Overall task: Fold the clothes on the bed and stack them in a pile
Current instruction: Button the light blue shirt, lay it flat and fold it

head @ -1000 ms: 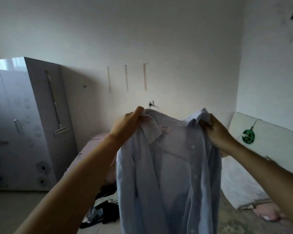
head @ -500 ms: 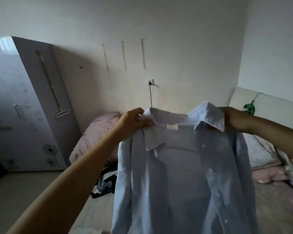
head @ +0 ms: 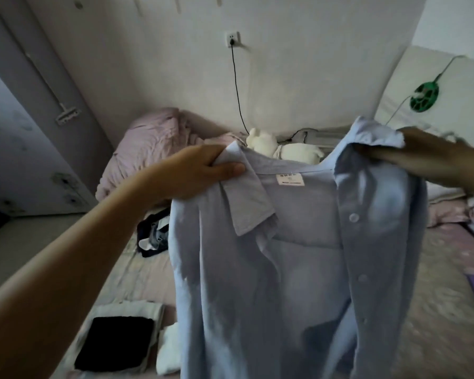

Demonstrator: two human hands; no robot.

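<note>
Below the plain wall with its socket (head: 232, 39), the bed (head: 427, 318) runs across the room. Over it hangs the shirt (head: 293, 269), collar up, hem down, long axis vertical, its open front with buttons facing the person. The left hand (head: 203, 173) pinches 1 shoulder by the collar; the right hand (head: 422, 157) grips the other. A folded pile (head: 121, 340) lies at the bed's near left edge. Compared with 0.5 s ago the shirt sits lower over the mattress and the pile has come into view.
</note>
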